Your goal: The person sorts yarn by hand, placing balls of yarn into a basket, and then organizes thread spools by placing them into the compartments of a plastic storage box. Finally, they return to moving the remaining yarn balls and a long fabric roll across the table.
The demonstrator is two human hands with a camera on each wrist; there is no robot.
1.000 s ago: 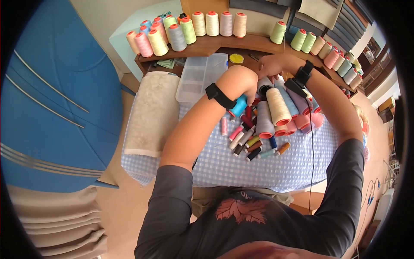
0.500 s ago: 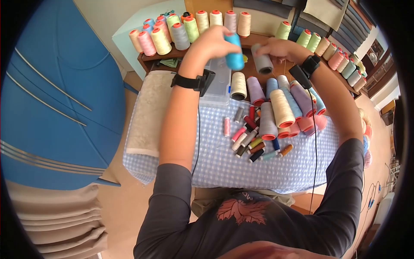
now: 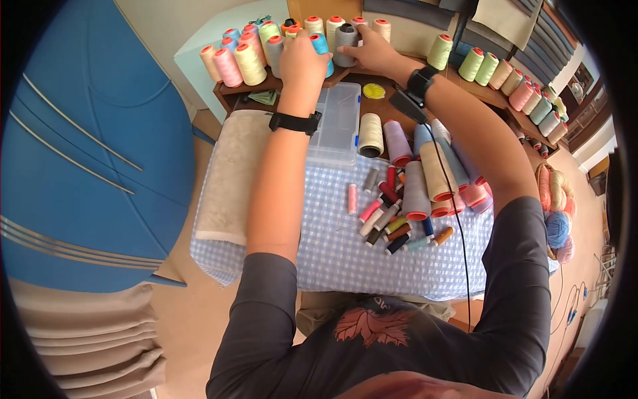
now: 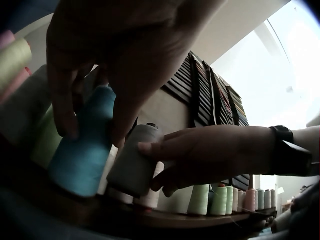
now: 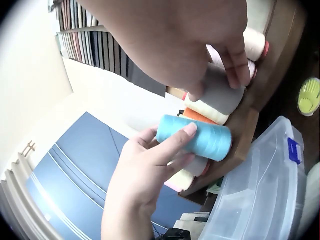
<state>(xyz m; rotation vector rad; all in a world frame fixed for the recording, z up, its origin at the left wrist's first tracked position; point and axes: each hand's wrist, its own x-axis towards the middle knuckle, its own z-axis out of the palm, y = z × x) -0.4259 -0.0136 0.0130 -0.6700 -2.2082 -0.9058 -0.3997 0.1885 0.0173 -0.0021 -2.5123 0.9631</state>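
Observation:
My left hand [image 3: 304,63] grips a bright blue thread cone [image 4: 85,145] by its upper part, at the front of the raised wooden shelf [image 3: 372,65]. Just to its right, my right hand [image 3: 373,50] holds a grey thread cone [image 3: 345,46] between thumb and fingers. In the right wrist view the blue cone [image 5: 200,137] and the grey cone [image 5: 220,90] stand side by side at the shelf edge. Behind them is a row of pale thread cones [image 3: 334,28] with red tops.
A clear plastic box [image 3: 335,126] and a rolled cream cloth [image 3: 229,176] lie on the checked tablecloth [image 3: 345,259]. Several small thread spools [image 3: 399,231] lie beside a pile of larger cones [image 3: 435,169]. A yellow pincushion-like disc [image 3: 373,91] sits below the shelf. A cable [image 3: 465,266] hangs from my right wrist.
Both hands have risen from the table pile to the shelf, the left carrying the blue cone, the right the grey one. The grey cone has turned from tilted to upright.

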